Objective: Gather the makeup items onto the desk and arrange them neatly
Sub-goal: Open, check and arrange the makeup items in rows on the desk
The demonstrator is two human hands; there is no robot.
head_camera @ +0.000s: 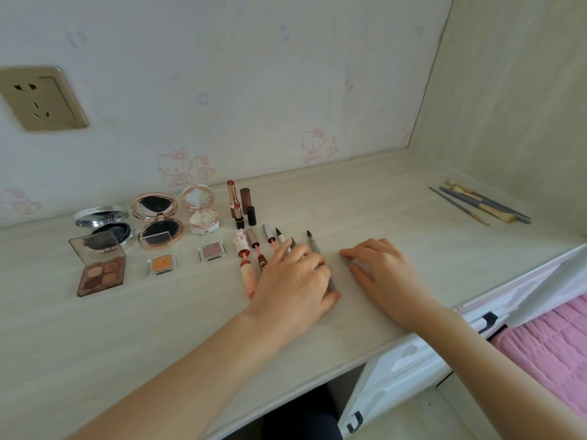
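Pens and liners lie in a row on the tabletop [178, 315], right of three open compacts [157, 220], an eyeshadow palette [100, 271] and two small shadow pans. The left hand [295, 277] rests over the right end of that row, its fingers curled round a grey liner pen [314, 246] whose dark tip points toward the wall. The right hand [378, 265] lies just beside it, fingers curled down on a small grey piece, probably the pen's cap, though most of it is hidden. These pens look light, stiff and smooth, so they will likely roll; best taken at mid-barrel, away from the bare tip, which could smear. Four makeup brushes [479, 203] lie well apart near the right wall, not yet brought into the arrangement; their handles are the place to hold, not the soft bristles.
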